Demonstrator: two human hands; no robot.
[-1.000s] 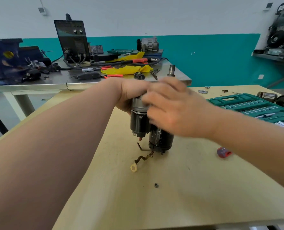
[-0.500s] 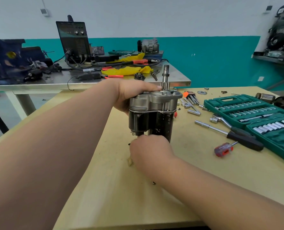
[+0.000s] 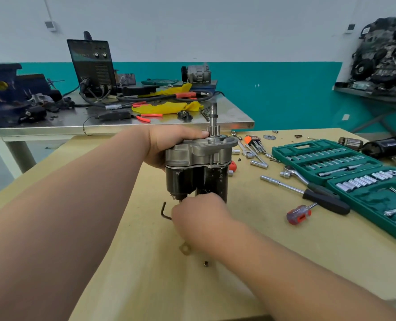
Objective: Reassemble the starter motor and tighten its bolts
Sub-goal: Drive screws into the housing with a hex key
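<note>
The starter motor (image 3: pixel 197 167) stands upright on the wooden table (image 3: pixel 132 262), grey housing on top, two black cylinders below, shaft pointing up. My left hand (image 3: pixel 169 144) grips the grey housing from the left, thumb lying on top near the shaft. My right hand (image 3: pixel 197 218) sits at the motor's base, fingers curled round a black hex key (image 3: pixel 164 210) whose bent end sticks out to the left. A brass cable lug (image 3: pixel 184 249) shows below my right hand. A small nut (image 3: pixel 205 264) lies on the table near my wrist.
To the right lie a black-handled ratchet with extension (image 3: pixel 308 188), a red screwdriver (image 3: pixel 300 214) and an open green socket set (image 3: pixel 354 174). Hex keys and loose sockets (image 3: pixel 252 147) lie behind the motor. A steel bench (image 3: pixel 123 123) with a welder stands beyond.
My right hand dropped from the top of the motor to its base and now holds the hex key there. The motor went from tilted to upright; the left hand kept its grip.
</note>
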